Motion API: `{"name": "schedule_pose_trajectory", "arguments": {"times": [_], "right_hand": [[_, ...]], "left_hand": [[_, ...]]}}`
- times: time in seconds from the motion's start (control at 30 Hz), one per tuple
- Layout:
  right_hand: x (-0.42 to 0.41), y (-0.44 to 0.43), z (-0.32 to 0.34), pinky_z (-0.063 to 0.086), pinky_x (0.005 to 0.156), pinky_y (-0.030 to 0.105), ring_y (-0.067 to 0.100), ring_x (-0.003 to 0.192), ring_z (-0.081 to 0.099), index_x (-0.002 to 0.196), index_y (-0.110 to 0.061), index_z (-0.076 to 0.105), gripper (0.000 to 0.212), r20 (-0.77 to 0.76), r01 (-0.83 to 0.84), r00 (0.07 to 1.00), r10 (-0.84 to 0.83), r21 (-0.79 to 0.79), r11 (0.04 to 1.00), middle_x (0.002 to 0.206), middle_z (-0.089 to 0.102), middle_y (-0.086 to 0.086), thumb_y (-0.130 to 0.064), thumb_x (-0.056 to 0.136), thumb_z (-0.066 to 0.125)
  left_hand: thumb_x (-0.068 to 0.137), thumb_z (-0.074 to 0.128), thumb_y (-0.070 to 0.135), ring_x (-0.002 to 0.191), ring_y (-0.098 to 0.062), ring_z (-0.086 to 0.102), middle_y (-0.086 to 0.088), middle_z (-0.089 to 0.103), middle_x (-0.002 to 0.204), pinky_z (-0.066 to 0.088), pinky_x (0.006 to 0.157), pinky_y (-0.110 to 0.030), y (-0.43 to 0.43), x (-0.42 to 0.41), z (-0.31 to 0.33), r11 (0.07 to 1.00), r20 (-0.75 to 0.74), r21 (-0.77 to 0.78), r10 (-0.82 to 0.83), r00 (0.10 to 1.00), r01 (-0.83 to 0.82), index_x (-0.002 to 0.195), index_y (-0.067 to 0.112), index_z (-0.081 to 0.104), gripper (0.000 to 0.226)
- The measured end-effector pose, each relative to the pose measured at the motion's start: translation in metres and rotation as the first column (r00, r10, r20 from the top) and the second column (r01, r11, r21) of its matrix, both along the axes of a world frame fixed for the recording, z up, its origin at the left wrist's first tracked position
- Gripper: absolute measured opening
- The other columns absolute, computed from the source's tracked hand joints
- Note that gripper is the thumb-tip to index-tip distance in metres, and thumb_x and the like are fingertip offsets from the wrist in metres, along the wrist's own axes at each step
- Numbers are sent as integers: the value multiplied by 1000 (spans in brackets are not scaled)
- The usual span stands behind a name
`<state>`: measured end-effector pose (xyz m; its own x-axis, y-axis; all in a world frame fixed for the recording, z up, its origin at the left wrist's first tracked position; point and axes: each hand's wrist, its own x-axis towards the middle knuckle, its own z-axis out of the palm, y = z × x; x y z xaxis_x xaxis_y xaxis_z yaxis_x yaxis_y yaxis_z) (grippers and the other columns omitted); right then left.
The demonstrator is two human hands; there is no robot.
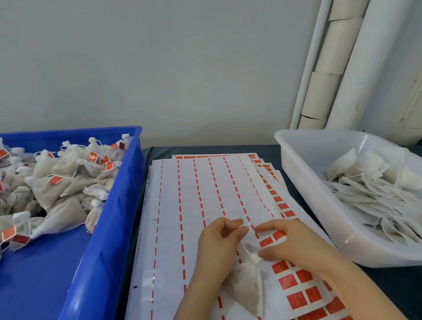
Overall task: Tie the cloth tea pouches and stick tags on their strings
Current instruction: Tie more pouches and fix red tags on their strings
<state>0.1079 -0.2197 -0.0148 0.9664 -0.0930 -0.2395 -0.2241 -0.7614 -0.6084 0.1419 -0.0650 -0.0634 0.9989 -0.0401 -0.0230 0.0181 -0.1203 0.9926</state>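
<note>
A filled white cloth pouch (248,287) lies on the sticker sheets (183,209), its gathered neck tied and pointing up. My left hand (219,241) pinches the end of the pouch's white string (244,227) between thumb and fingertips. My right hand (291,243) rests beside the pouch's neck, its forefinger stretched over the red tags (295,282) on the sheet; whether it holds a tag is hidden.
A blue crate (115,212) at the left holds several tied pouches with red tags. A white translucent tub (310,194) at the right holds several flat untied pouches. White tubes (341,57) lean against the wall behind it.
</note>
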Motion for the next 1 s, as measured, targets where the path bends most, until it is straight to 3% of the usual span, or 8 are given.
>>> {"name": "schedule_pose_trajectory", "arguments": {"times": [0.13,0.27,0.4,0.8,1.0], "right_hand": [[-4,0,0,42,52,8,0,75,61,92,-55,45,39,31,51,998,-53,54,997,92,45,-28,-44,71,75],[-7,5,-8,42,57,8,-2,76,58,102,-50,48,39,100,71,993,-69,-11,997,95,47,-25,-43,73,74],[-9,3,-12,40,58,7,-3,81,58,106,-40,63,33,140,59,989,-56,-18,998,98,55,-23,-42,75,73],[-7,-5,-11,44,61,10,0,77,62,102,-45,61,21,94,52,994,-55,31,998,98,60,-20,-44,81,65],[-8,-7,-12,49,70,15,0,78,62,87,-43,60,7,143,65,987,-78,97,993,91,62,-21,-38,84,64]], "left_hand": [[85,70,28,82,3,63,26,67,87,41,53,1,0,1,2,999,-22,-35,6,1000,-7,78,25,67,9],[86,69,27,84,3,62,27,67,87,41,56,0,1,-1,1,1000,-9,-19,-1,1000,0,77,26,67,9],[85,70,25,86,1,65,24,69,87,44,62,-2,2,-2,0,999,-11,-49,-5,1000,4,79,22,69,7],[86,69,27,89,1,63,22,69,93,43,69,-5,3,-2,2,999,-26,-48,-22,999,21,83,22,69,5],[85,70,26,82,6,65,25,71,83,47,58,-3,3,-3,4,994,-38,-107,-19,999,15,82,21,71,6]]}}
